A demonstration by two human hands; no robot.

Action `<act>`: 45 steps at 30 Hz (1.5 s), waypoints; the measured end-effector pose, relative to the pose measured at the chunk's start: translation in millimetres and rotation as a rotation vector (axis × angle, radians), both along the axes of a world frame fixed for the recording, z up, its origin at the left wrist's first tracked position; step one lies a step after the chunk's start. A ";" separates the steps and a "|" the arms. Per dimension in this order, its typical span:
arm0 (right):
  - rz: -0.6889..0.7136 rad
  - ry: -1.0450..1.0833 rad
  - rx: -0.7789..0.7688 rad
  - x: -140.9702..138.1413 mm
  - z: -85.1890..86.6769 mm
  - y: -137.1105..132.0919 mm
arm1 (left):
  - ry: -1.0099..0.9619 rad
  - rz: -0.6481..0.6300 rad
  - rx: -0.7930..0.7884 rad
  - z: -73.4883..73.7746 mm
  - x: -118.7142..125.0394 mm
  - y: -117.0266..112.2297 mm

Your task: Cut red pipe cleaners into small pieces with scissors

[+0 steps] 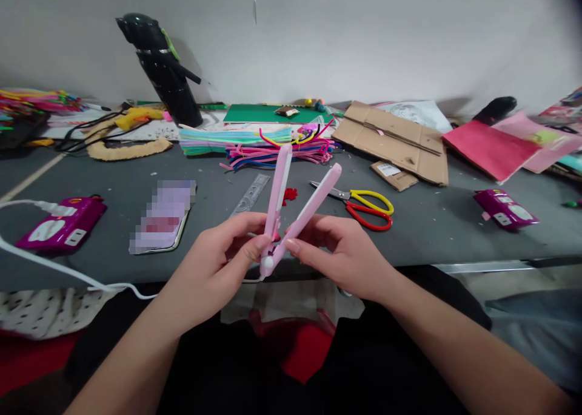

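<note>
A small pink hair straightener (pixel 275 202) is held up over the table's front edge, its two arms spread in a V. My left hand (pixel 230 251) grips the left arm near the hinge, thumb in front. The other arm is pinched low down by my right hand (pixel 339 251). A thin cord leaves the hinge end at the bottom. Behind the straightener lie a small red fuzzy piece (pixel 290 195) and a clear ruler (pixel 253 193), partly covered. Scissors (pixel 359 204) with one yellow and one red handle lie beyond my right hand.
A phone (pixel 166 218) and a purple power socket (pixel 63 224) with a white cable lie left; another purple socket (pixel 505 209) sits right. Bundled pipe cleaners (pixel 277 151), a black thermos (pixel 161 69), cardboard (pixel 395 142) and red paper (pixel 491 150) stand or lie toward the wall.
</note>
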State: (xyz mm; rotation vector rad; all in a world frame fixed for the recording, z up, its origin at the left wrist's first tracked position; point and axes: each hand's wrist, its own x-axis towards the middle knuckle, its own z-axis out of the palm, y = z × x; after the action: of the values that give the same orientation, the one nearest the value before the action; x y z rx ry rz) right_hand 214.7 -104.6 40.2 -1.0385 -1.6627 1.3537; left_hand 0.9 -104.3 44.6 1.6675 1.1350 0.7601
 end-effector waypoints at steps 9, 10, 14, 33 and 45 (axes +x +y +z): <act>-0.024 -0.071 0.000 -1.5 -7.1 2.0 | 0.007 -0.027 0.007 -1.8 1.8 3.6; -0.030 -0.080 0.003 -1.6 -8.2 2.5 | 0.004 -0.040 0.001 -1.5 2.9 2.8; -0.047 -0.108 0.037 -1.6 -10.3 3.8 | 0.056 -0.072 0.047 -2.2 8.9 -2.3; 0.066 0.252 0.120 -4.6 -15.1 6.3 | 0.353 -0.071 0.591 -12.5 1.0 -11.1; 0.029 0.161 0.225 -1.0 -20.7 7.2 | 0.347 -0.125 0.577 -12.0 2.3 -10.9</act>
State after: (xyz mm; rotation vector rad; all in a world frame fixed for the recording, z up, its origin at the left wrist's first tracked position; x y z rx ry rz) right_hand 213.7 -97.5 19.5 -0.7580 -1.6699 1.2023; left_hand 3.2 -115.2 32.6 2.4047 1.0880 0.7813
